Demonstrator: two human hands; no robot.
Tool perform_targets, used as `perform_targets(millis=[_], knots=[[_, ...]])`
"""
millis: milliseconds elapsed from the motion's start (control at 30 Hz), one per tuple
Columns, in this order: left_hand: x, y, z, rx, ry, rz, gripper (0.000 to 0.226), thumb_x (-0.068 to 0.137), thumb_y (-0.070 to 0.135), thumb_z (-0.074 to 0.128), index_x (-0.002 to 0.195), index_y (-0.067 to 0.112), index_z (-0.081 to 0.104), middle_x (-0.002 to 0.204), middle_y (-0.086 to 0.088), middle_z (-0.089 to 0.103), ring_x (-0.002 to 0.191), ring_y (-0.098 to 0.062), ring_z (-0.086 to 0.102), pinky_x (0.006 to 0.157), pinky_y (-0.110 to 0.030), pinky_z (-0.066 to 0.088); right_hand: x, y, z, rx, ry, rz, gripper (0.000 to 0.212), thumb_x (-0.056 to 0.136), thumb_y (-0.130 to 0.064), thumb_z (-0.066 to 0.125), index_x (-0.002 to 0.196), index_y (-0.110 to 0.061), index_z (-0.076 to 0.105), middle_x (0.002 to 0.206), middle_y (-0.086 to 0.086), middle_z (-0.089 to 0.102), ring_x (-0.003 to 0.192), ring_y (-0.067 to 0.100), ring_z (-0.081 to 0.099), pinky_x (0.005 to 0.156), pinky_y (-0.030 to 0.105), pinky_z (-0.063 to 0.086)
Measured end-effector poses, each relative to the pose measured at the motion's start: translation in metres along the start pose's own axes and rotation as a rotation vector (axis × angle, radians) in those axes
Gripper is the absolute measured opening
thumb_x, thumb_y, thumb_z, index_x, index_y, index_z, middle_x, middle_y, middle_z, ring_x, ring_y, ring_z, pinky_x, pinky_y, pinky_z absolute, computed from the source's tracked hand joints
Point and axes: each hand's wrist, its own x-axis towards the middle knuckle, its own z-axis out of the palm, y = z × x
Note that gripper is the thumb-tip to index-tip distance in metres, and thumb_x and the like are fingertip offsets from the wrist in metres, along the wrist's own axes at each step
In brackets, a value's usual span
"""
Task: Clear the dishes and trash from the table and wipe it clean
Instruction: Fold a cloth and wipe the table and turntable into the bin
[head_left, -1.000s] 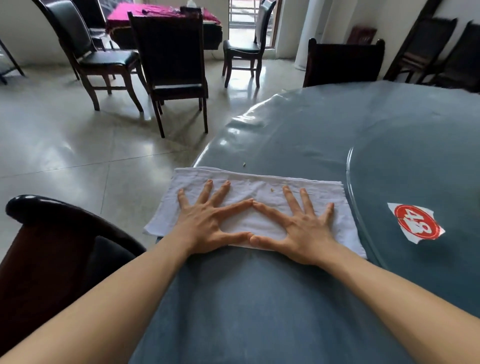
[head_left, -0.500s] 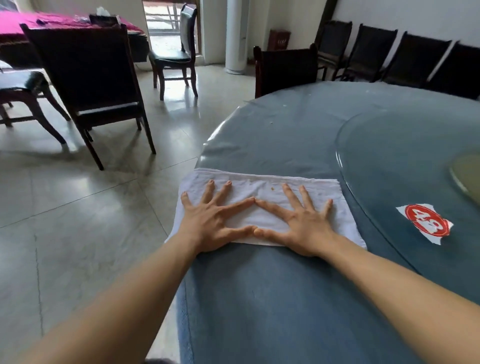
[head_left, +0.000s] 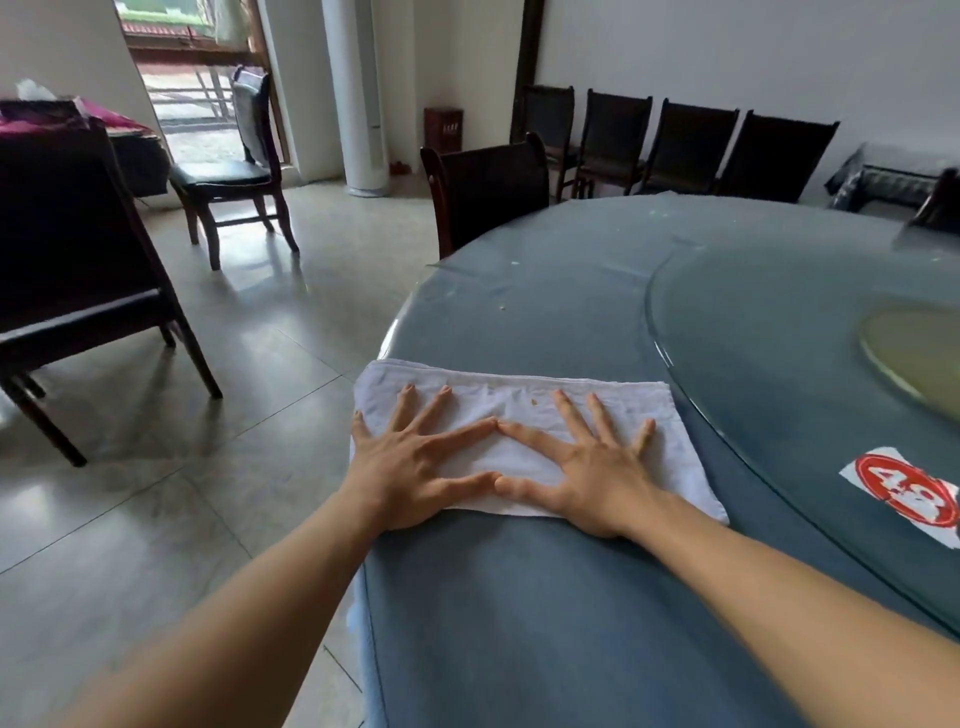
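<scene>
I stood at a big round table (head_left: 545, 623) covered in a smooth blue-grey cloth, with a glass turntable (head_left: 779, 322) sitting over its middle and a torn white sticker with a red number disc (head_left: 906, 493) under the glass at my right. A few pale crumbs (head_left: 503, 307) lay on the cloth further out. The floor (head_left: 156, 493) was glossy grey tile that caught the light from an open doorway (head_left: 192, 104). Dark wooden chairs with black padded seats stood about: one pushed in at the table's far edge (head_left: 488, 192), a row of four along the white wall (head_left: 675, 140).

The white cloth (head_left: 519, 400) was a soft, slightly creased rectangle, folded flat near the table's left edge, its left corner just over the rim. Its long axis ran left to right across me, roughly square to my arms. A small yellowish speck sat on it between my hands.

My left hand (head_left: 410, 467) and right hand (head_left: 597, 467) both lay palm down on it, fingers straight and fanned wide, gripping nothing, the forefinger tips meeting and the thumb tips nearly so.
</scene>
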Motion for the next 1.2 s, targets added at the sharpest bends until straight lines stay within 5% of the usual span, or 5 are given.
perform_targets(millis=[533, 1033, 1200], knots=[[0.154, -0.077, -0.018, -0.005, -0.037, 0.232, 0.064, 0.073, 0.095, 0.015, 0.131, 0.083, -0.011, 0.169, 0.013, -0.009, 0.155, -0.023, -0.016, 0.11, -0.078, -0.005, 0.115, -0.018, -0.021, 0.081, 0.023, 0.243, 0.073, 0.064, -0.107, 0.02, 0.129, -0.089, -0.005, 0.17, -0.014, -0.022, 0.154, 0.026, -0.03, 0.108, 0.08, -0.017], [0.337, -0.11, -0.03, -0.021, -0.047, 0.477, 0.065, 0.079, 0.093, 0.018, 0.139, 0.078, 0.0, 0.168, 0.017, -0.007, 0.155, -0.016, -0.017, 0.114, -0.069, -0.016, 0.243, 0.006, -0.052, 0.15, 0.079, 0.471, 0.075, 0.063, -0.106, 0.019, 0.132, -0.087, -0.003, 0.168, -0.017, -0.024, 0.154, 0.026, -0.031, 0.107, 0.079, -0.019], [0.415, -0.11, -0.031, -0.007, -0.054, 0.522, 0.072, 0.072, 0.096, 0.007, 0.141, 0.076, 0.001, 0.169, 0.017, -0.005, 0.156, -0.015, -0.011, 0.122, -0.058, -0.007, 0.305, 0.035, -0.063, 0.168, 0.083, 0.511, 0.071, 0.066, -0.105, 0.018, 0.131, -0.088, -0.006, 0.167, -0.017, -0.027, 0.153, 0.025, -0.032, 0.106, 0.08, -0.019]])
